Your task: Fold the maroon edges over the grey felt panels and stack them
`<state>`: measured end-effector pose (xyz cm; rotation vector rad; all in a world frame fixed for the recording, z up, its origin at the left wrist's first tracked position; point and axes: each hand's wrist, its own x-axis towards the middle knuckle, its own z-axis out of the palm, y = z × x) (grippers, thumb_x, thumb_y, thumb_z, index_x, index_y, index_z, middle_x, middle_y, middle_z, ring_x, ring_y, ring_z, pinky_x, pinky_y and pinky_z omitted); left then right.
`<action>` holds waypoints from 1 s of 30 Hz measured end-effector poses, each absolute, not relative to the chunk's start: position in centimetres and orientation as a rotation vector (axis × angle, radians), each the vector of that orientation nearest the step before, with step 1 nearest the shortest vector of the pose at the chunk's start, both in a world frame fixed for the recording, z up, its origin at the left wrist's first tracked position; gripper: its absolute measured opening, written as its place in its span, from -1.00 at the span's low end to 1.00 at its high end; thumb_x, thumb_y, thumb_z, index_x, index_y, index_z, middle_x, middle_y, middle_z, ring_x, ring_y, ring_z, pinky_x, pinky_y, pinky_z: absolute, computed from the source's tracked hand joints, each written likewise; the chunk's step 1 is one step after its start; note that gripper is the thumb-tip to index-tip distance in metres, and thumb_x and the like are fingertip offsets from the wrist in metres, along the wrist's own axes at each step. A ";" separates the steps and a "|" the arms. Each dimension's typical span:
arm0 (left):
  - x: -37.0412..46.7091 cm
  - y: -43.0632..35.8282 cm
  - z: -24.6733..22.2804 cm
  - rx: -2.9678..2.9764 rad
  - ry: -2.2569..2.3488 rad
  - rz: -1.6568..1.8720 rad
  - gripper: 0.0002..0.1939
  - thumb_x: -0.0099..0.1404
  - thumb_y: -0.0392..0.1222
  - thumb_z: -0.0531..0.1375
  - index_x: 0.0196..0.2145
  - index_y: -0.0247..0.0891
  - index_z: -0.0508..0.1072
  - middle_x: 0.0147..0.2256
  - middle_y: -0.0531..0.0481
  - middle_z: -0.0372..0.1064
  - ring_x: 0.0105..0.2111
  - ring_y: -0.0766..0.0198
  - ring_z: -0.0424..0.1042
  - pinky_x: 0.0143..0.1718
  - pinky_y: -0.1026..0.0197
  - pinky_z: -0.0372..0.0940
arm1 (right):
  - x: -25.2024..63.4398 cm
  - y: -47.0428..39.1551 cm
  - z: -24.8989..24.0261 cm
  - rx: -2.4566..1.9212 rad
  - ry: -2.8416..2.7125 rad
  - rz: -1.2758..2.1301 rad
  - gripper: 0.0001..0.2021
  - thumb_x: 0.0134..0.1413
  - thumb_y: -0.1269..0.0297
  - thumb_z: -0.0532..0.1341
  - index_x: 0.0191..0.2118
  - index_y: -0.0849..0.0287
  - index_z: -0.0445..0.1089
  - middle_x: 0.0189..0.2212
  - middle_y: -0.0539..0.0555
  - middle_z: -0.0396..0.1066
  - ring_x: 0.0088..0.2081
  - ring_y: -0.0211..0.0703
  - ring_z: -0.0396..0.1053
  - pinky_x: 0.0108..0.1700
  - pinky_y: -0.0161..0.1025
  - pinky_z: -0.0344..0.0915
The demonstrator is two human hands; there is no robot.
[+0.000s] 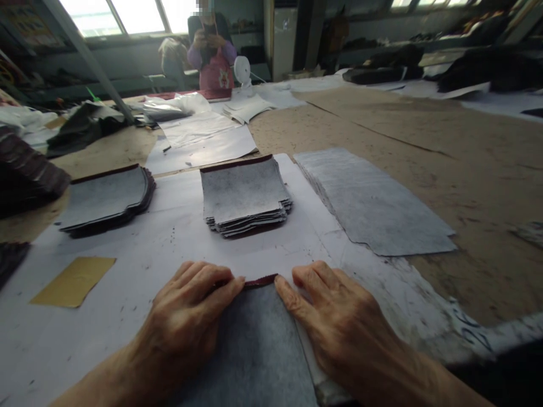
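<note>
A grey-backed sheet (263, 339) lies in front of me, its far edge turned over into a narrow maroon strip. My left hand (190, 311) has its fingers curled, with the thumb pressing the left end of that strip. At the right end, my right hand (335, 316) presses with its thumb while the other fingers bend in. What lies under the curled fingers is hidden. Just beyond my hands sits a stack of similar grey pieces (241, 189) with a maroon folded edge. Another such stack (106, 195) is to its left. Flat grey sheets (377, 203) lie fanned at the right.
White paper (169, 243) covers the near table, with a yellowish card (74, 281) on it. Dark piled material (29, 169) stands at the left edge. Farther back are plastic bags (178, 106), a small white fan (242, 70) and another person (212, 51) across the table.
</note>
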<state>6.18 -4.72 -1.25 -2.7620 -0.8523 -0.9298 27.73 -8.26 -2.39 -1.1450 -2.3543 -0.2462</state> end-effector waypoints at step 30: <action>6.1 -4.4 -2.2 -2.804 -0.751 -0.905 -0.71 0.30 -0.40 -0.10 -0.37 -0.42 0.40 -0.40 -0.11 0.29 -0.39 0.23 0.23 -0.35 0.11 0.14 | 23.4 -7.1 -1.3 -1.052 -2.238 -0.225 -0.71 0.06 0.58 -0.04 -0.33 0.35 0.43 -0.48 0.15 0.35 -0.38 -0.12 0.27 -0.36 -0.17 0.32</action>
